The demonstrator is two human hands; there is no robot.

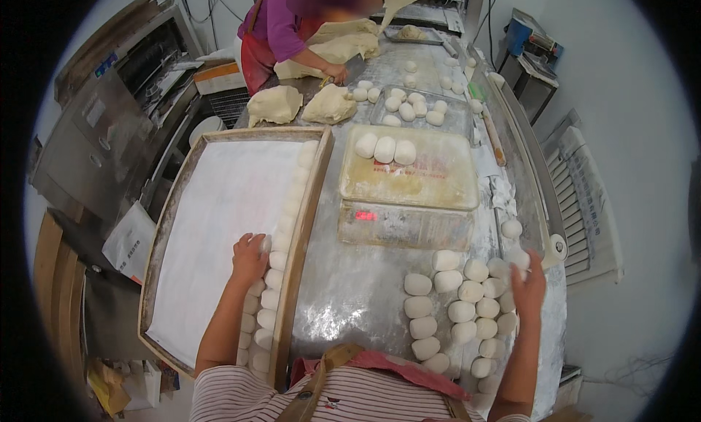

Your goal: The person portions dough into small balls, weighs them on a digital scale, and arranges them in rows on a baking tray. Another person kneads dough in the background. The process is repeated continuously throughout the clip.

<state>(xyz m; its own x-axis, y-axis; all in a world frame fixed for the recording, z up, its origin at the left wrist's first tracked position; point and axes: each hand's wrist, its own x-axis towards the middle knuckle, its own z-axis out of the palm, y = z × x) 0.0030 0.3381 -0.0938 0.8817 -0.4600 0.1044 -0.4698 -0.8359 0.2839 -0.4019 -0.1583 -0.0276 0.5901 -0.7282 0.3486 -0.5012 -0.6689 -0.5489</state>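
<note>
My left hand (250,259) is over a wooden tray (303,247) lined with white paper (219,203). Its fingers are closed around a white dough ball (266,243), beside the rows of dough pieces (276,260) along the tray's right side. On the right of the metal table, my right hand (530,285) grips another dough ball (517,257); part of it is hidden by the fingers. Several dough balls (471,291) stand in uneven rows to the left of that hand. A single dough ball (511,228) lies just beyond it.
A scale (408,225) with three dough pieces (385,149) on its top stands mid-table. Behind it are a metal tray (378,112) of dough balls and a rolling pin (494,134). Across the table, a co-worker's hand (335,72) holds a scraper (355,69) near large dough lumps (328,104).
</note>
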